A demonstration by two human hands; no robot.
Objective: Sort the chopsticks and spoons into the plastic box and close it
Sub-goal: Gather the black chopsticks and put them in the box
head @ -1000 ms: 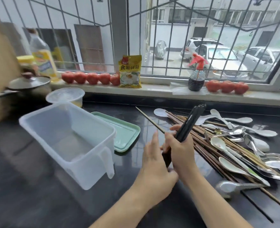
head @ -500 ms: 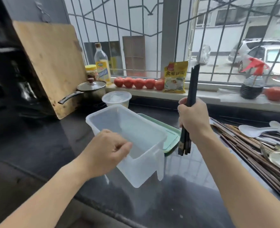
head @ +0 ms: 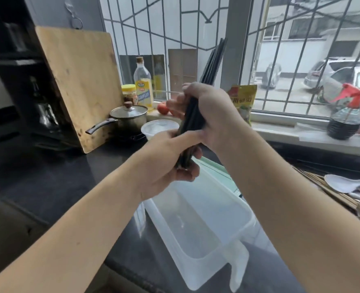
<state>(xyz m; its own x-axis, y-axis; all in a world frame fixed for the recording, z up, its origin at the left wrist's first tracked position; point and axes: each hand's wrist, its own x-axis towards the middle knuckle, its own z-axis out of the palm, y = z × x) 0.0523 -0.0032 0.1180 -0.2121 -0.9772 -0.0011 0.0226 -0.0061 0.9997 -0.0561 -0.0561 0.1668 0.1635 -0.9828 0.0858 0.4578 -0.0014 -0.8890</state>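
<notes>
head view: both hands (head: 208, 115) around black chopsticks (head: 214, 62)

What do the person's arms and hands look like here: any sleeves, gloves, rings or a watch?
Both forearms are bare as far as the frame shows, with no sleeves in view. The left hand and right hand wear no gloves, and no rings, watch or bracelet can be seen.

two hands (head: 170, 163), one plastic box (head: 198, 225), one pot (head: 128, 119)

bare forearms, no sleeves, bare hands
</notes>
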